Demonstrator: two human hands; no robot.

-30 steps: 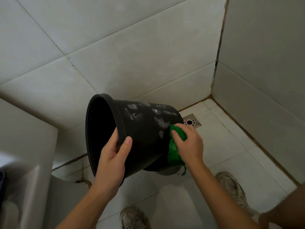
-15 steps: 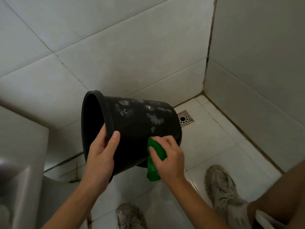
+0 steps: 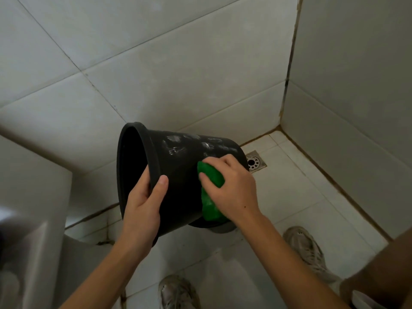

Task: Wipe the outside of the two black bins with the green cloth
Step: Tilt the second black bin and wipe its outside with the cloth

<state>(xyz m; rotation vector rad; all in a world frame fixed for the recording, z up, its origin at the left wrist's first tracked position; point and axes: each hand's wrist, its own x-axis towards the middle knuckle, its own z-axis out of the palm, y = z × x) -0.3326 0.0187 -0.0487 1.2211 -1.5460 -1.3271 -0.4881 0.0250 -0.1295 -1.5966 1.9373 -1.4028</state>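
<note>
Here the black bin is being held on its side in the air above the tiled floor, its open mouth turning toward the left and its base pointing toward the floor drain. Against the bin's side wall, near the base, the green cloth is lying bunched, one end hanging below the bin. The right hand is curling its fingers over the cloth and pressing it onto the wall. At the bin's mouth the left hand is gripping the rim, thumb lying on the outside, the other fingers reaching inside.

Pale smears are showing along the bin's upper side, above the cloth; this band looks not yet wiped. To do the stroke well, the left hand should probably be rolling the bin toward the cloth while the right hand is sweeping from base to rim with firm, overlapping passes, so the smeared band comes under the cloth.

The bin's interior is appearing dark, and no contents can be made out. Just below the bin's base a second dark rounded edge is showing, possibly the other bin; what it holds cannot be told. Below the bin, two shoes are standing on the floor.
</note>
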